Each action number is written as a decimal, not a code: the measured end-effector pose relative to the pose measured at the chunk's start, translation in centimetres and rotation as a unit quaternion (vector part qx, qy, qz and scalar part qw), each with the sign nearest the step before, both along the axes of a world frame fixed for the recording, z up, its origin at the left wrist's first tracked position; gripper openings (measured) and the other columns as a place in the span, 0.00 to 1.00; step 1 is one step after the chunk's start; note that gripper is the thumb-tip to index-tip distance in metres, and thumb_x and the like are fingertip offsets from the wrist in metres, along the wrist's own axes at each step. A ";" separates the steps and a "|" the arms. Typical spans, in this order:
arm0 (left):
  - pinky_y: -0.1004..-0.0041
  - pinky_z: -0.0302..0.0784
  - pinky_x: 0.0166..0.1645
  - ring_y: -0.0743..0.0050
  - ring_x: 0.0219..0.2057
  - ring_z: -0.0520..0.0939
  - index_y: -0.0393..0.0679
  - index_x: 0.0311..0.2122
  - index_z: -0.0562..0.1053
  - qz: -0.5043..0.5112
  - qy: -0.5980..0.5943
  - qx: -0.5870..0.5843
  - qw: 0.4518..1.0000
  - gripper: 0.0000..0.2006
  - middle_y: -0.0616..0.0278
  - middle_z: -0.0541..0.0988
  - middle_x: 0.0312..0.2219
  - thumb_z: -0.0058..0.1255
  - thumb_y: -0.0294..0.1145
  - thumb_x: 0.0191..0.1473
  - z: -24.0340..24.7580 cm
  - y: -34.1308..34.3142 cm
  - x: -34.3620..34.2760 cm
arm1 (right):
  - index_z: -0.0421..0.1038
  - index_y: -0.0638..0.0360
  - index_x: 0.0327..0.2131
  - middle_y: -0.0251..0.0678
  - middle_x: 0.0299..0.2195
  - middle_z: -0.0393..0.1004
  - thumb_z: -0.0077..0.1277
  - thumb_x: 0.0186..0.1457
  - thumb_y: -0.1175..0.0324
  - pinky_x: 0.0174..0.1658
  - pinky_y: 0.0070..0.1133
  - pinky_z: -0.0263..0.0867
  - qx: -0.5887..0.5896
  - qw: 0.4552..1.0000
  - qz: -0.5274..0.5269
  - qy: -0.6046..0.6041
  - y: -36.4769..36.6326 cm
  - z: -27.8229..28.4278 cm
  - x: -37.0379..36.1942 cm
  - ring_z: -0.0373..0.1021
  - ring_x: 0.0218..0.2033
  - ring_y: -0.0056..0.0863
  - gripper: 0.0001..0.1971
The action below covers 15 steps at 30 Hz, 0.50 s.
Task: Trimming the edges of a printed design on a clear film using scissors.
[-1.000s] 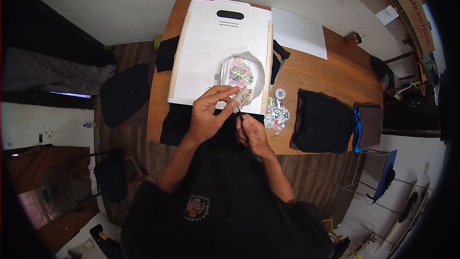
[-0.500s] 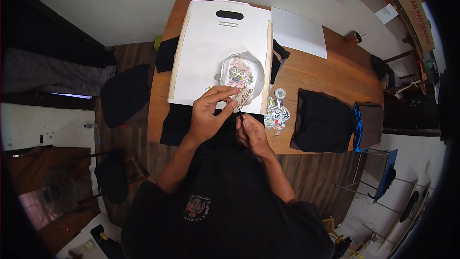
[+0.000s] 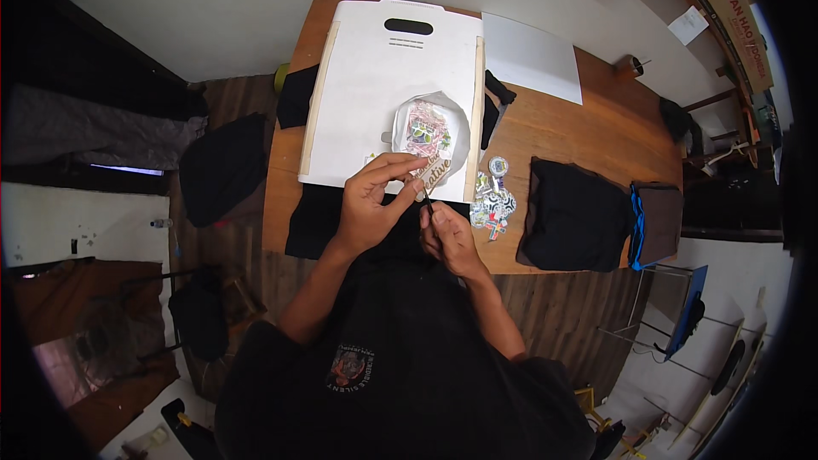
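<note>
My left hand [image 3: 368, 204] pinches a lettered sticker [image 3: 435, 174] between thumb and fingers, over the near edge of a white board. In my right hand [image 3: 452, 238] is a slim dark tool [image 3: 428, 202], its tip up against the sticker's lower edge. Whether it is a craft knife or tweezers I cannot make out. Just beyond the sticker, a pale round container [image 3: 462, 138] on the board [image 3: 354, 77] holds pinkish paper scraps and small printed pieces. Several colourful cut stickers [image 3: 494, 203] lie on the wooden table, right of my right hand.
Folded black cloth [image 3: 575, 217] and a brown and blue folded piece [image 3: 658, 221] lie on the wooden table [image 3: 545, 132] at right. A white sheet [image 3: 532, 55] and a small brown cup [image 3: 629, 66] are farther back. A black-covered seat [image 3: 223, 170] stands at left.
Both hands keep nearly the same place and grip. The sticker has tilted very slightly between my left fingers.
</note>
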<state>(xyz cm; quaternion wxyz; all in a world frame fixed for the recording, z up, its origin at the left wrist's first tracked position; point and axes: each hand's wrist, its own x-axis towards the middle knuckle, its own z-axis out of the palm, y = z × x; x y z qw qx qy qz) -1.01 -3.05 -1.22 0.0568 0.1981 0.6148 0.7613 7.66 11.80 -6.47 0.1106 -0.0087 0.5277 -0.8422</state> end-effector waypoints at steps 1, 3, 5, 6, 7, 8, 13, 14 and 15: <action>0.79 0.72 0.46 0.78 0.39 0.76 0.31 0.47 0.75 0.000 0.001 0.000 1.000 0.16 0.54 0.75 0.43 0.53 0.12 0.50 0.0 0.0 0.0 | 0.62 0.60 0.35 0.24 0.14 0.53 0.34 0.68 0.55 0.17 0.13 0.44 0.000 1.000 0.000 0.000 0.0 -0.1 0.0 0.46 0.13 0.11 0.17; 0.79 0.72 0.46 0.78 0.38 0.76 0.31 0.47 0.75 0.002 0.000 0.001 1.000 0.16 0.54 0.75 0.43 0.53 0.12 0.50 0.1 0.1 0.0 | 0.62 0.60 0.35 0.24 0.14 0.53 0.34 0.68 0.55 0.17 0.13 0.44 -0.004 1.000 0.002 0.008 0.1 -0.2 0.0 0.46 0.12 0.11 0.17; 0.79 0.72 0.46 0.78 0.38 0.76 0.31 0.46 0.75 0.004 -0.001 0.001 1.000 0.16 0.54 0.75 0.43 0.53 0.12 0.50 0.0 0.1 0.0 | 0.62 0.60 0.35 0.24 0.14 0.53 0.34 0.68 0.55 0.17 0.13 0.44 -0.008 1.000 0.002 0.001 0.1 -0.3 0.1 0.46 0.12 0.11 0.17; 0.79 0.73 0.46 0.78 0.38 0.76 0.31 0.46 0.75 0.003 -0.003 -0.002 1.000 0.16 0.54 0.75 0.43 0.53 0.12 0.50 0.0 0.0 0.0 | 0.62 0.60 0.35 0.24 0.14 0.53 0.34 0.68 0.55 0.16 0.13 0.44 -0.012 1.000 0.002 -0.005 0.1 -0.3 0.1 0.46 0.12 0.11 0.17; 0.79 0.73 0.46 0.78 0.38 0.76 0.31 0.46 0.75 0.003 -0.005 -0.004 1.000 0.16 0.54 0.75 0.43 0.53 0.12 0.50 0.0 0.0 0.0 | 0.62 0.60 0.35 0.24 0.14 0.53 0.34 0.68 0.55 0.16 0.13 0.44 -0.013 1.000 0.002 -0.005 0.1 -0.3 0.1 0.46 0.12 0.11 0.17; 0.79 0.73 0.46 0.78 0.38 0.76 0.31 0.46 0.75 0.003 -0.005 -0.004 1.000 0.16 0.54 0.75 0.43 0.53 0.12 0.50 0.0 0.0 0.0 | 0.62 0.60 0.35 0.24 0.14 0.53 0.34 0.68 0.55 0.16 0.13 0.44 -0.011 1.000 0.001 -0.001 0.1 -0.2 0.0 0.46 0.12 0.11 0.17; 0.79 0.73 0.46 0.78 0.38 0.76 0.32 0.46 0.75 0.005 -0.003 -0.005 1.000 0.16 0.55 0.75 0.43 0.53 0.12 0.50 0.0 -0.1 0.2 | 0.62 0.60 0.35 0.23 0.14 0.53 0.35 0.68 0.56 0.17 0.13 0.44 -0.010 1.000 0.000 0.001 0.0 -0.3 0.2 0.46 0.12 0.11 0.17; 0.79 0.73 0.46 0.78 0.38 0.76 0.32 0.46 0.75 0.005 -0.003 -0.005 1.000 0.16 0.55 0.75 0.43 0.53 0.12 0.50 0.0 0.0 0.1 | 0.62 0.60 0.35 0.23 0.14 0.53 0.35 0.68 0.56 0.17 0.13 0.44 -0.012 1.000 0.000 -0.001 0.0 -0.3 0.2 0.46 0.12 0.11 0.17; 0.79 0.73 0.46 0.78 0.38 0.76 0.32 0.46 0.75 0.006 -0.003 -0.004 1.000 0.16 0.55 0.75 0.43 0.53 0.12 0.50 0.0 0.0 0.1 | 0.62 0.60 0.35 0.23 0.14 0.53 0.35 0.68 0.56 0.17 0.13 0.44 -0.015 1.000 -0.001 -0.004 0.0 -0.3 0.2 0.46 0.12 0.11 0.17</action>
